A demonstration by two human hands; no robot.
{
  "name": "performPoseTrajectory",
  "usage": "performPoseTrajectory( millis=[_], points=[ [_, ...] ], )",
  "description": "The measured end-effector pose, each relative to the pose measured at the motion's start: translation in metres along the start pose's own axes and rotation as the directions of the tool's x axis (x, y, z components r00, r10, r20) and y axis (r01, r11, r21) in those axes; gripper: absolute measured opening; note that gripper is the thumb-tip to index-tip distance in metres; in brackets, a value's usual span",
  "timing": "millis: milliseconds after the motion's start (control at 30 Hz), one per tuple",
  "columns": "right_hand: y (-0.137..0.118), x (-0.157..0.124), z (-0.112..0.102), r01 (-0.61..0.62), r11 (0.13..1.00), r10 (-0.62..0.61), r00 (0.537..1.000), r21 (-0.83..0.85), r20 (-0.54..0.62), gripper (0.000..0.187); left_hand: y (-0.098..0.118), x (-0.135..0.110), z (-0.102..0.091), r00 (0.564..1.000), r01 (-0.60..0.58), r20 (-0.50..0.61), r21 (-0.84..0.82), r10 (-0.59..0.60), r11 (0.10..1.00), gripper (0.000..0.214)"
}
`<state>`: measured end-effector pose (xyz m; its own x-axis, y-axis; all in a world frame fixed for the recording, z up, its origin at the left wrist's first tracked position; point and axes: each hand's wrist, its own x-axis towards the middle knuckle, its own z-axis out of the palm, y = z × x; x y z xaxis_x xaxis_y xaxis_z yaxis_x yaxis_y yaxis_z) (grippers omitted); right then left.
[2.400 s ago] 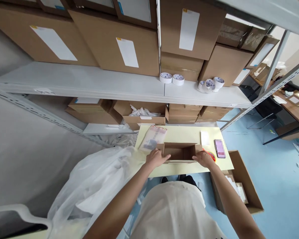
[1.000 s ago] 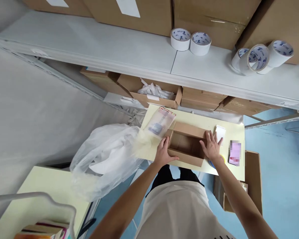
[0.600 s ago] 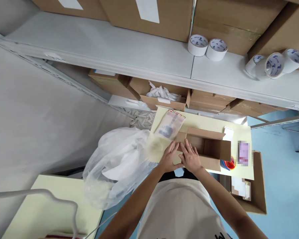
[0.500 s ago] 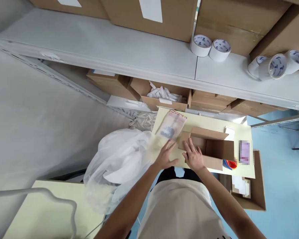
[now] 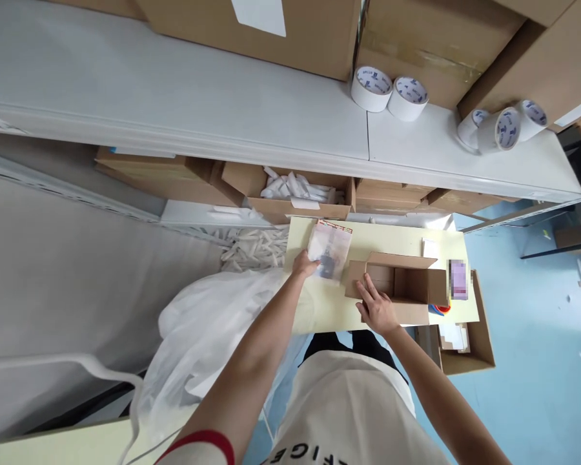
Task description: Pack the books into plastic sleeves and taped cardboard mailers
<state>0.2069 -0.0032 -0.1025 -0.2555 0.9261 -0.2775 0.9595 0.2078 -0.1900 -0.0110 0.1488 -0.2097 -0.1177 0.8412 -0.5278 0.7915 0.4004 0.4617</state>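
A flat, see-through packet with a red-patterned top edge and a dark printed picture lies on the pale yellow table. My left hand is closed on its left edge, thumb on top and the other fingers partly hidden. To the right stands an open cardboard box, its flaps folded outward and its visible inside bare. My right hand rests on the box's near left side and flap, fingers stretched out and a little apart.
A purple pixelated item, a white card stack and a red-blue round thing sit on the right. A large plastic bag bulges at left. Tape rolls stand on the shelf above. An open carton lies below right.
My left hand has moved forward and left from the packet's near edge to its left edge and closed on it. My right hand stays on the box. The view has shifted slightly.
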Motion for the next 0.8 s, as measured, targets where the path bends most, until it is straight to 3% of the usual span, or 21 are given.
performPoseTrajectory(
  millis=[233,400,533,667,800],
  points=[
    [0.000,0.004,-0.005,-0.025,0.999,0.024,0.999,0.020,0.044,0.052,0.003,-0.041,-0.026,0.989,-0.149,-0.020,-0.025,0.149,0.988,0.024],
    [0.005,0.000,-0.001,0.048,0.995,-0.049,0.999,0.087,0.008,0.054,0.000,-0.085,-0.075,0.956,-0.269,-0.126,-0.015,0.265,0.963,0.021],
    [0.028,-0.015,-0.007,0.107,0.989,-0.092,0.985,0.101,-0.144,0.056,0.006,-0.122,-0.115,0.907,-0.369,-0.223,-0.014,0.357,0.929,0.024],
    [0.075,-0.047,-0.019,-0.121,0.992,0.130,0.943,0.047,-0.307,0.069,0.033,-0.160,-0.134,0.859,-0.432,-0.320,-0.032,0.400,0.901,0.030],
    [0.120,-0.071,-0.023,-0.455,0.888,0.458,0.860,0.068,-0.226,0.090,0.084,-0.191,-0.127,0.822,-0.505,-0.316,-0.016,0.474,0.863,0.033]
  ],
)
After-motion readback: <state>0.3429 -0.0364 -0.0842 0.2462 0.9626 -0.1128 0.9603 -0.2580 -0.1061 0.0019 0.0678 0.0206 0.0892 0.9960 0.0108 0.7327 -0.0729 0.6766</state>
